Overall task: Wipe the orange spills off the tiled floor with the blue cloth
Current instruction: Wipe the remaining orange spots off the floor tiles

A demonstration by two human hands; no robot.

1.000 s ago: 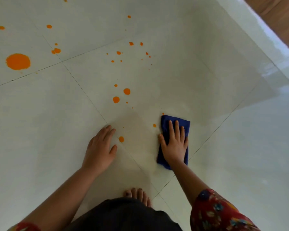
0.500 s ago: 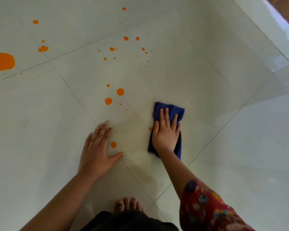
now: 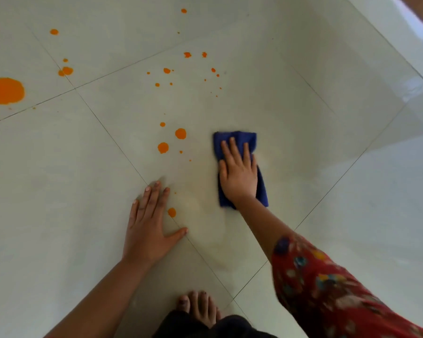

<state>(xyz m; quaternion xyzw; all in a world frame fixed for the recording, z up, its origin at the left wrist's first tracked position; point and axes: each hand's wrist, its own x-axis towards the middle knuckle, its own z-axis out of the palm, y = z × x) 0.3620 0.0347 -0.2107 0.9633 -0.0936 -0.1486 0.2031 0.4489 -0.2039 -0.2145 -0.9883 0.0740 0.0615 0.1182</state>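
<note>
The folded blue cloth (image 3: 239, 140) lies on the pale tiled floor (image 3: 303, 113), and my right hand (image 3: 238, 175) presses flat on it with fingers spread. My left hand (image 3: 149, 228) rests palm down on the floor to the left, holding nothing. One orange drop (image 3: 172, 212) sits just right of my left fingers. Two bigger drops (image 3: 180, 133) lie left of the cloth. Several small orange splashes (image 3: 187, 54) are scattered farther away. A large orange puddle (image 3: 5, 91) is at the far left edge.
My bare foot (image 3: 198, 307) stands at the bottom centre, beside dark clothing. A glossy raised step or ledge (image 3: 415, 45) runs along the upper right corner. Grout lines cross the floor diagonally.
My right hand has pushed the cloth forward, away from me, over the small drops that lay ahead of it. A faint wet smear trails behind. My left hand stays planted.
</note>
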